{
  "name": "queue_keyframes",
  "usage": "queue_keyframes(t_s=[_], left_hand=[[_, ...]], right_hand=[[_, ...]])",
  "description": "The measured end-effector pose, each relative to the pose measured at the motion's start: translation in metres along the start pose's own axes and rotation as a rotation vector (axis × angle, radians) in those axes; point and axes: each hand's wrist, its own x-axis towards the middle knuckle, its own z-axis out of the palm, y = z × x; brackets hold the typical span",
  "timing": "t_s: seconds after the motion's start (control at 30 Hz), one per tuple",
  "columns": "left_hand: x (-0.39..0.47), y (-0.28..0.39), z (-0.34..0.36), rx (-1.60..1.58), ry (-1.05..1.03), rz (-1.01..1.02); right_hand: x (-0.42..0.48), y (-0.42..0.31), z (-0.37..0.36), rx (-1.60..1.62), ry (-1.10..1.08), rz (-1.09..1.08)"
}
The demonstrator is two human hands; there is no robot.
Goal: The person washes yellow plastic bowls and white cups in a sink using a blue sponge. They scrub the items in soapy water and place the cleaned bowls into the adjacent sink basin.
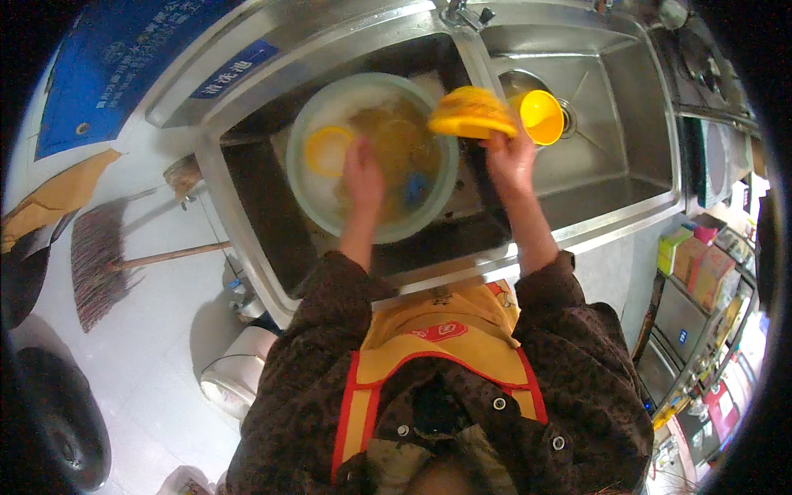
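Observation:
My right hand [510,161] grips a yellow bowl-like dish [473,111], blurred and tilted, above the divider between two steel sink basins. My left hand [364,176] is over a round pale-green tub [297,204] of cloudy, brownish water in the left basin. Beside its fingers, a yellow round bowl or cup [328,151] lies in the water; whether they touch is unclear. A blurred blue object [414,187] is also in the tub, and other yellowish shapes show dimly under the water. In the right basin stands a yellow cup [543,117], just beyond my right wrist.
A round steel vessel [523,83] is behind the yellow cup. The faucet [467,15] rises at the sink's back edge. On the floor to the left are a straw broom [99,263] and a white bucket [232,380]. Shelving with boxes [699,266] stands at right.

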Motion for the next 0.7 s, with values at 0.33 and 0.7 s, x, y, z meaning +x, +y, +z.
queue_keyframes(t_s=[0.33,0.7], left_hand=[[0.042,-0.073,0.053,0.411,-0.148,-0.266],[0.014,-0.013,0.033,-0.474,-0.098,-1.003]], right_hand=[[0.042,0.07,-0.091,0.151,0.281,0.482],[0.013,0.008,-0.063,-0.177,0.113,0.115]])
